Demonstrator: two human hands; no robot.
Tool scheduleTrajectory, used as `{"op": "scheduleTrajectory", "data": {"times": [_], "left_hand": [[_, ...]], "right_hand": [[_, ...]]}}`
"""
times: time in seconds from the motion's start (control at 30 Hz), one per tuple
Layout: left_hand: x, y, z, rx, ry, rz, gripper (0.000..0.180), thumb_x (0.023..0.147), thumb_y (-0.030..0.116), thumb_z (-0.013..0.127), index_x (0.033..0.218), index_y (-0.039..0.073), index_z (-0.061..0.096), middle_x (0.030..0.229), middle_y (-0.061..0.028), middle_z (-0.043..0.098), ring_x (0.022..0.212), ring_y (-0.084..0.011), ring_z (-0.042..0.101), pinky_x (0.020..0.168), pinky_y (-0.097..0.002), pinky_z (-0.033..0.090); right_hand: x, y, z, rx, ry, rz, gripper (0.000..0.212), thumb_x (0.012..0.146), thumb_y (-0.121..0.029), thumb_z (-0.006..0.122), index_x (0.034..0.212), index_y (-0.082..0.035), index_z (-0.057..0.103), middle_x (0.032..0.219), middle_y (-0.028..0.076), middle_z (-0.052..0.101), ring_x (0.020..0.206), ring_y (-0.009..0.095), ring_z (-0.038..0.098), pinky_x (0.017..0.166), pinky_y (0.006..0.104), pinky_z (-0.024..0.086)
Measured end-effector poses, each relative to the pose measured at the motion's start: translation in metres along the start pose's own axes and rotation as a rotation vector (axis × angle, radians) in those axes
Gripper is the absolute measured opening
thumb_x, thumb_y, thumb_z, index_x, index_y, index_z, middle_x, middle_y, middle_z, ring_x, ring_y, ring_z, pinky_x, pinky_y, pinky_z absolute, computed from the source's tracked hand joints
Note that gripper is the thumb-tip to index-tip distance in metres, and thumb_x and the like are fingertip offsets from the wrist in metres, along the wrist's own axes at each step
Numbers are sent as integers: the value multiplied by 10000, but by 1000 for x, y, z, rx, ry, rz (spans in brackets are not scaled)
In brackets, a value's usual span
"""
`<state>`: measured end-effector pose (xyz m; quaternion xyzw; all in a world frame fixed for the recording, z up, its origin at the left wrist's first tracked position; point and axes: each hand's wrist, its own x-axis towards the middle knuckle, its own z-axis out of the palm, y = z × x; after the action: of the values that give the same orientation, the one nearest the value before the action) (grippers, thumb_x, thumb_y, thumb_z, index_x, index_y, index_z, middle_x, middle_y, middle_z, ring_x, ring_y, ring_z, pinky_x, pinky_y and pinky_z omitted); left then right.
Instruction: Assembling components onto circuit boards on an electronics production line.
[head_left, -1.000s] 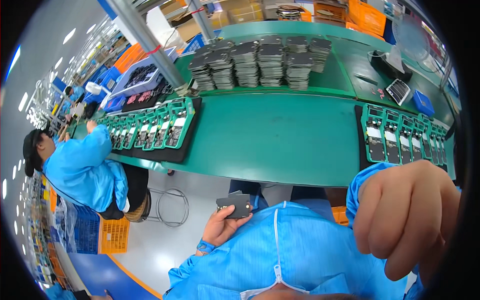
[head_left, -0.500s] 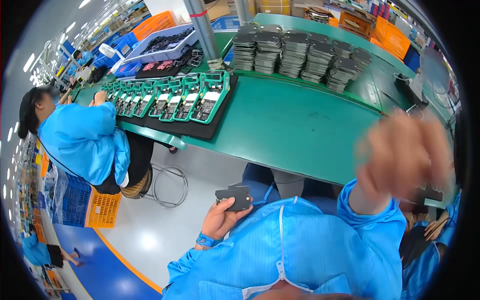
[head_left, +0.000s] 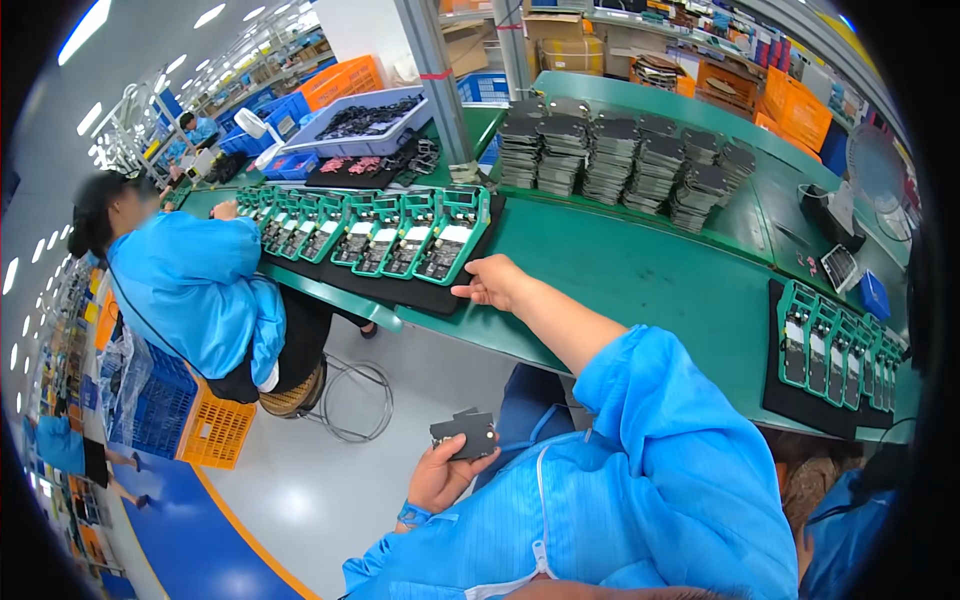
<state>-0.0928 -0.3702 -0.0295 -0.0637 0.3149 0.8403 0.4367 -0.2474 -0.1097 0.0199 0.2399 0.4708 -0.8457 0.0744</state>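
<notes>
My left hand (head_left: 440,477) grips a few thin black plates (head_left: 468,437), fanned slightly, low in front of my body. Across the green bench stretches my right arm, and my right hand (head_left: 492,283) is at the right edge of a black mat (head_left: 432,293). Its fingers are loosely extended and apart, and nothing shows in them. Just beside its fingertips is the nearest of several green-framed electronic housings (head_left: 450,245) lying in a row on that mat. Whether the fingers touch the mat or hover over it is hard to tell.
Stacks of dark plates (head_left: 610,160) stand at the back of the bench (head_left: 600,270). At right, a second mat bears more green housings (head_left: 835,350). A co-worker in blue (head_left: 185,280) sits at left. Behind rise a metal post (head_left: 437,85) and a grey bin (head_left: 350,120).
My right hand has swung from the right side across to the left, to the row of green housings. My view has turned, bringing the right-hand mat into sight. The left hand keeps its plates.
</notes>
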Motion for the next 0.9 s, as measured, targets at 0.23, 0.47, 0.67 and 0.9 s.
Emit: {"op": "scheduleTrajectory", "data": {"times": [0.23, 0.47, 0.67, 0.9], "left_hand": [[-4, -3, 12, 41, 26, 3, 506, 882, 114, 572, 1327, -40, 384, 1235, -226, 522, 1174, -360, 518, 1003, -501, 441], [6, 1, 22, 30, -34, 8, 470, 914, 101, 549, 1324, -57, 383, 1226, -242, 527, 1145, -366, 541, 975, -508, 468], [36, -12, 40, 64, -148, -38, 463, 920, 143, 555, 1318, -39, 406, 1213, -229, 535, 1139, -358, 543, 956, -497, 483], [82, -43, 78, 151, -217, -157, 492, 915, 198, 544, 1313, -52, 400, 1228, -242, 525, 1170, -376, 520, 955, -495, 479]], "right_hand": [[-7, 9, -20, -3, 125, -97, 187, 924, -29, 417, 1102, 29, 421, 1055, 180, 578, 785, 299, 678, 531, 361, 561], [-108, 11, -113, -38, 268, -181, 413, 911, -95, 535, 1253, 60, 364, 968, 147, 536, 684, 246, 631, 552, 386, 575], [-228, 28, -218, -151, 468, -127, 129, 915, -117, 547, 860, -52, 450, 684, 13, 480, 491, 98, 532, 453, 319, 549], [-314, 43, -307, -385, 839, -204, 120, 905, -139, 554, 875, -32, 508, 649, 16, 473, 447, 100, 461, 406, 260, 448]]}}
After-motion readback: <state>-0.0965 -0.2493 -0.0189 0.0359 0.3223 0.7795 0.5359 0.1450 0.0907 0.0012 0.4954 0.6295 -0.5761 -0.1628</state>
